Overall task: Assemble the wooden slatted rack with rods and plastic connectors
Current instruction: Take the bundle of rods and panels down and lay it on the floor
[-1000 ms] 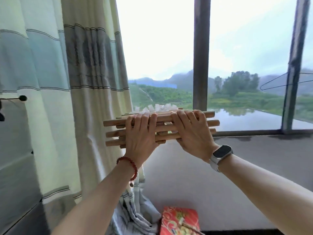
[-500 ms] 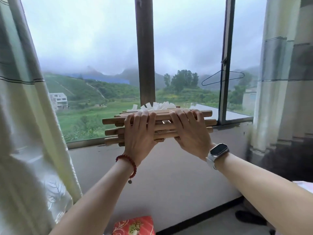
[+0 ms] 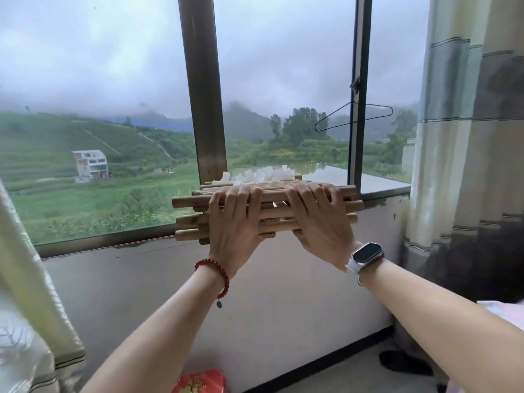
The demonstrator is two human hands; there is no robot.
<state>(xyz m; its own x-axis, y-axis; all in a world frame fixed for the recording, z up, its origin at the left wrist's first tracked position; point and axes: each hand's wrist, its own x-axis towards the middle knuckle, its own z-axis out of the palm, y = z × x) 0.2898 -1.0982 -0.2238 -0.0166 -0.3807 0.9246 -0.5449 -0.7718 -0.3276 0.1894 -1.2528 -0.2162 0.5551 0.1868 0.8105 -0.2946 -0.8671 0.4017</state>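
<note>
My left hand (image 3: pixel 235 222) and right hand (image 3: pixel 317 219) grip the bundle of rods (image 3: pixel 266 207), fingers curled over it, white plastic connectors (image 3: pixel 261 174) piled on top. View has swung right along the window (image 3: pixel 202 89); bundle unchanged, assembly not begun.

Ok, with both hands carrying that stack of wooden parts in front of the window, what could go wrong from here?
1. The white plastic connectors lie loose on top of the wooden bundle; a tilt could spill them.
2. The left hand and right hand grip only the middle, so the unfastened rods may slide out sideways.
3. The red box on the floor below could trip the person.
</note>
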